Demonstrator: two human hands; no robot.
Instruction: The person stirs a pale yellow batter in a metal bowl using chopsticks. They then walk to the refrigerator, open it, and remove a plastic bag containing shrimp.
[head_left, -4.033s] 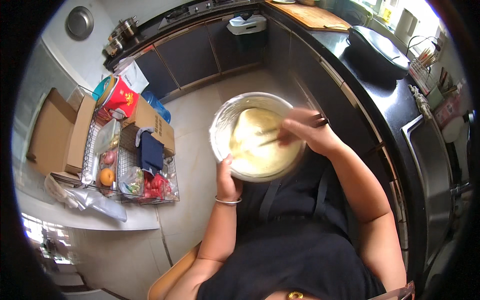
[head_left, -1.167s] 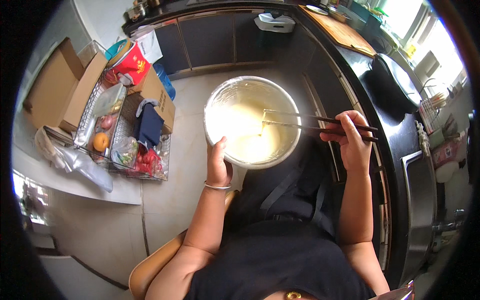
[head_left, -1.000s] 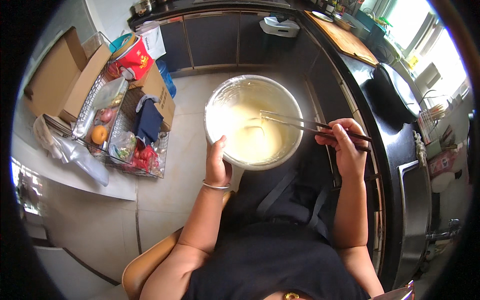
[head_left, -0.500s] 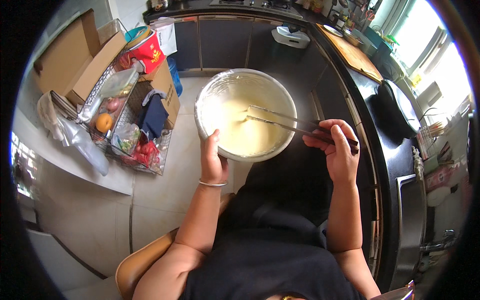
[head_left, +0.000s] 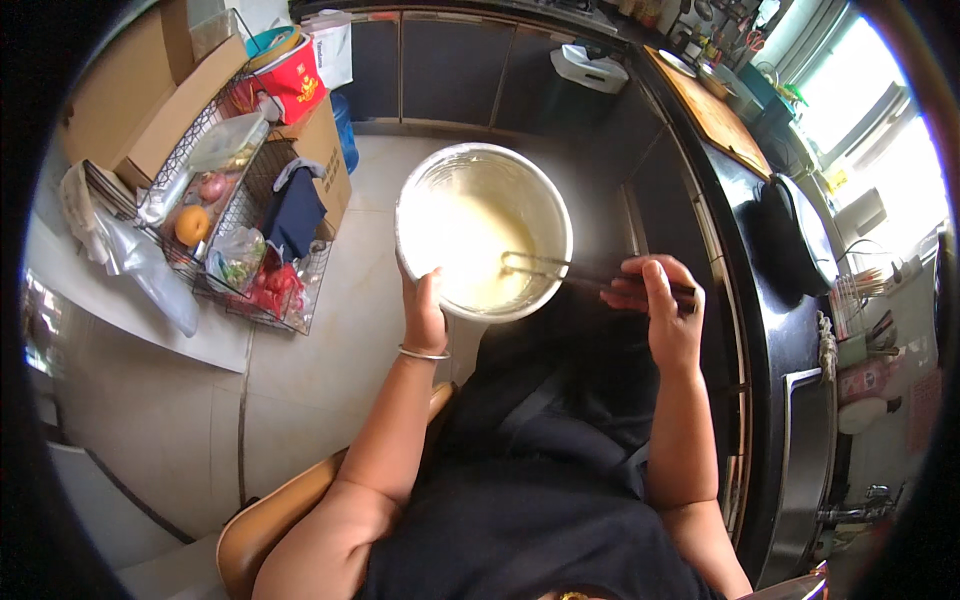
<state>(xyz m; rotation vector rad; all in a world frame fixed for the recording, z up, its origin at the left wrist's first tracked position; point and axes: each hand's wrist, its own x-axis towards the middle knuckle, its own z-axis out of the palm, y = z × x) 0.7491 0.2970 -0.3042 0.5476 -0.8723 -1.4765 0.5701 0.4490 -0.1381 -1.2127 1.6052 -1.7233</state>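
My left hand (head_left: 426,315) grips a round metal bowl (head_left: 413,205) at its near left rim, thumb over the edge and the other fingers underneath. Pale yellow batter (head_left: 478,245) fills the lower part of the bowl, and smears of it coat the inner wall. A pair of dark chopsticks (head_left: 575,270) is pinched in my right hand (head_left: 665,300), to the right of the bowl. Their tips reach over the right rim into the batter, slightly blurred by motion. The bowl is tilted a little, held above my lap.
Wire baskets (head_left: 225,200) with fruit, vegetables and bags stand at left, beside cardboard boxes (head_left: 325,175). Along the right runs a black counter (head_left: 745,215) with a wooden board (head_left: 705,110), a black appliance (head_left: 795,235) and a sink (head_left: 805,450). A chair back (head_left: 265,510) is behind my left arm.
The chopsticks' tips have swept nearer and rightward within the bowl, and my right hand has shifted slightly left. The bowl is held in the left hand as before.
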